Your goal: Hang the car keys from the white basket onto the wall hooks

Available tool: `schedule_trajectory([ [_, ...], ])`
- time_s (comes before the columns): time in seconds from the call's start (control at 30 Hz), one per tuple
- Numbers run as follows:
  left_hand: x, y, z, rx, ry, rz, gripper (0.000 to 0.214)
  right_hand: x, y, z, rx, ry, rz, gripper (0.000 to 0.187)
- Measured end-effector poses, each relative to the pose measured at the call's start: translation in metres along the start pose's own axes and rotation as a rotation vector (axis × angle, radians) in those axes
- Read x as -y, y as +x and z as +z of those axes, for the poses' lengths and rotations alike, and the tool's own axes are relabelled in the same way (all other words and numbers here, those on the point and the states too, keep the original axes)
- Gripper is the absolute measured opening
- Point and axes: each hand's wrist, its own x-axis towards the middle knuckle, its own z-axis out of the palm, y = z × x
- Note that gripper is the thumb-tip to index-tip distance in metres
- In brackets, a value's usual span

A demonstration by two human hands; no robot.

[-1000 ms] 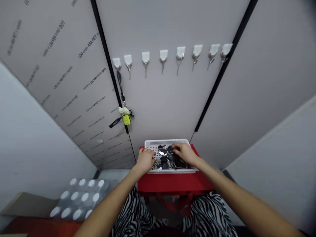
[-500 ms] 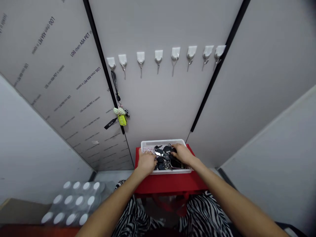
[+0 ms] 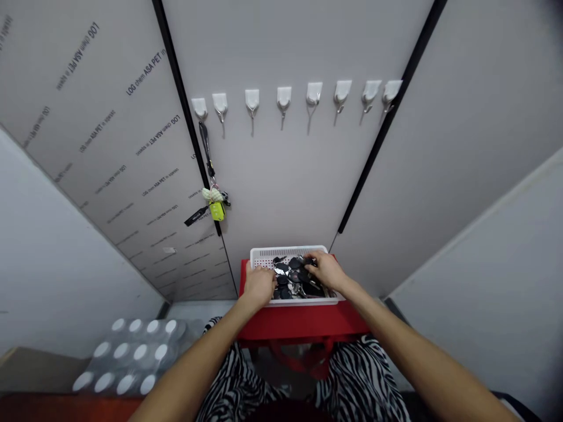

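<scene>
A white plastic basket [image 3: 285,250] holds a pile of keys [image 3: 294,276] with black heads and metal rings. My left hand [image 3: 259,286] wraps over the basket's left side, its curled fingers reaching inside next to the pile. At the right end, my right hand [image 3: 328,272] dips into the basket with bent fingers and thumb at the keys; which piece they pinch is too small to make out. On the leftmost wall hook hangs a black strap [image 3: 206,146] with a yellow-green fob [image 3: 217,211] and a black tag.
The basket stands on a red stool [image 3: 303,322] before my knees. Several white hooks [image 3: 284,97] line the wall panel above. Capped bottles [image 3: 127,357] stand packed at lower left, beside a cardboard box [image 3: 41,369]. Walls close in on both sides.
My right hand's fingers have shifted slightly among the keys at the basket's right end. My left hand stays at the left side. The view has moved a little.
</scene>
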Motion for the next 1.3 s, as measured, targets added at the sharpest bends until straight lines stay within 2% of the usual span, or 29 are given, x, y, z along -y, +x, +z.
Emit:
schedule_trajectory([
  [0.07,0.000,0.000,0.001,-0.009,0.003,0.000,0.019,0.001,-0.004,-0.004,0.010,-0.026,-0.057,0.024],
  [0.17,0.001,0.000,0.002,-0.029,-0.002,0.003,0.018,0.004,-0.012,-0.010,0.146,-0.100,-0.110,0.021],
  [0.33,0.000,-0.001,0.003,-0.046,-0.018,0.009,0.017,0.008,-0.019,-0.013,0.312,-0.180,-0.137,0.046],
  [0.43,0.000,-0.001,0.004,-0.079,-0.029,0.023,0.017,0.014,-0.017,-0.011,0.356,-0.222,-0.127,0.042],
  [0.53,0.001,-0.002,0.004,-0.090,-0.037,0.029,0.017,0.021,-0.014,-0.010,0.346,-0.277,-0.137,0.036],
  [0.67,0.001,-0.004,0.003,-0.100,-0.045,0.017,0.016,0.023,-0.014,-0.009,0.258,-0.317,-0.198,0.029],
  [0.73,0.001,-0.005,0.002,-0.100,-0.050,0.017,0.016,0.021,-0.015,-0.009,0.236,-0.344,-0.167,0.030],
  [0.9,0.002,-0.005,0.001,-0.099,-0.050,0.018,0.017,0.018,-0.016,-0.003,0.272,-0.388,-0.112,0.040],
  [1.17,0.002,-0.007,-0.001,-0.087,-0.082,0.015,0.017,0.014,-0.017,-0.013,0.159,-0.311,-0.085,0.034],
  [1.3,0.000,-0.008,-0.002,-0.089,-0.089,0.005,0.016,0.009,-0.019,-0.017,0.182,-0.275,-0.084,0.033],
])
